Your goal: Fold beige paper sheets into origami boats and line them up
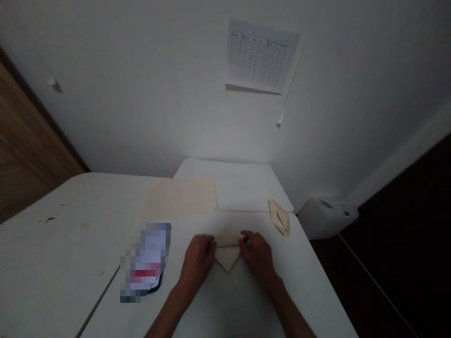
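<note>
Between my two hands lies a small piece of cream folded paper [228, 257] on the white table, with a triangular point toward me and a crease across its middle. My left hand [200, 256] pinches its left corner. At the right corner, the thumb and fingers of my right hand [258, 253] close on the paper in the same way. The fingertips partly hide both side corners. A second folded paper piece [280, 218] rests near the table's right edge, beyond my right hand.
A flat cream sheet [180, 197] lies at the back of the table [310, 291]. To my left is a phone [150, 258] with a blurred screen. A white plastic jug [326, 218] stands off the right edge. A printed chart [262, 56] hangs on the wall.
</note>
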A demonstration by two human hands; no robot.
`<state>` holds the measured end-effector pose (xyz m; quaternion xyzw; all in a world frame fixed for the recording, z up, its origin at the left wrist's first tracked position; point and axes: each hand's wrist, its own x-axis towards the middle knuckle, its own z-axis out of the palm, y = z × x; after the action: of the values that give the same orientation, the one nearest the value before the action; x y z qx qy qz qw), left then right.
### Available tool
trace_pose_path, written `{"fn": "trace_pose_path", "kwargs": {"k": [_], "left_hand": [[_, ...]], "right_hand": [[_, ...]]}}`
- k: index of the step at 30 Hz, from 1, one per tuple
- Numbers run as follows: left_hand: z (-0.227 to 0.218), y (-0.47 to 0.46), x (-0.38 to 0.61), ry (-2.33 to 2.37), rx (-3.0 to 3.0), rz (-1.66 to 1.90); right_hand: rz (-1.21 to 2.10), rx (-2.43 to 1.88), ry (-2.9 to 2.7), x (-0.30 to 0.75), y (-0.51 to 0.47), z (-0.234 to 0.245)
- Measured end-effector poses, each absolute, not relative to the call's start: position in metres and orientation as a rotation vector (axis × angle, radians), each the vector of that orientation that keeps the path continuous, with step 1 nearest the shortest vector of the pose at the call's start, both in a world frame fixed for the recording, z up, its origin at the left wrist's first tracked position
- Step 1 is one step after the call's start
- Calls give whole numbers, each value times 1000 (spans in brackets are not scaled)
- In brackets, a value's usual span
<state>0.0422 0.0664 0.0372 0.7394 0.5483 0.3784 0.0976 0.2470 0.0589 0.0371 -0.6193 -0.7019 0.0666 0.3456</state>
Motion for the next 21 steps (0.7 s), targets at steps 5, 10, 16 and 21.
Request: {"fn": "trace_pose_path", "kwargs": {"k": [5, 10, 16, 21], "left_hand": [[42, 88, 51, 1651, 2205, 1077], [42, 93, 51, 1647, 2220, 1020], [40, 81, 43, 1622, 2223, 964], [42, 75, 41, 1631, 2220, 886]], "right_hand": [[210, -1571, -1836, 248, 76, 42], [248, -1546, -1812, 251, 78, 42], [267, -1530, -1838, 255, 71, 40], [271, -1515, -1864, 255, 66, 44]]}}
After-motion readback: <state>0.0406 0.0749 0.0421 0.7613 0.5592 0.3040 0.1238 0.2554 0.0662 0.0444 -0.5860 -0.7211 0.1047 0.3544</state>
